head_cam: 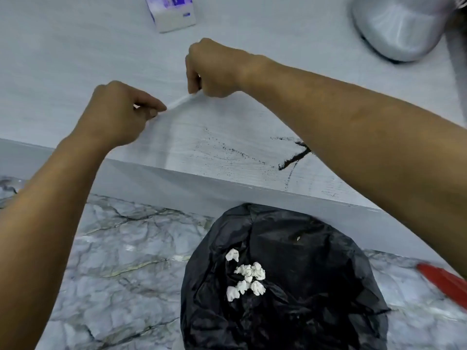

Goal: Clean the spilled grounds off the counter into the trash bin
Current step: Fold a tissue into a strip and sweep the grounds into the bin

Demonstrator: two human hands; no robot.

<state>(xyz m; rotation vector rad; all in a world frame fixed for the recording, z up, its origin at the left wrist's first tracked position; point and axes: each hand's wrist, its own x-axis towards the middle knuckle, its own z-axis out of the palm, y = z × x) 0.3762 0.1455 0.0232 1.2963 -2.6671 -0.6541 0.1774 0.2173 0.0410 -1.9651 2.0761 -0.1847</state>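
Your left hand [118, 114] and right hand [214, 69] each pinch a tissue [182, 127] stretched over the counter's [63, 72] front edge, beside the spilled grounds [294, 159].

No text I can read, purple print on the tissue box [171, 13] too blurred, nothing else lettered
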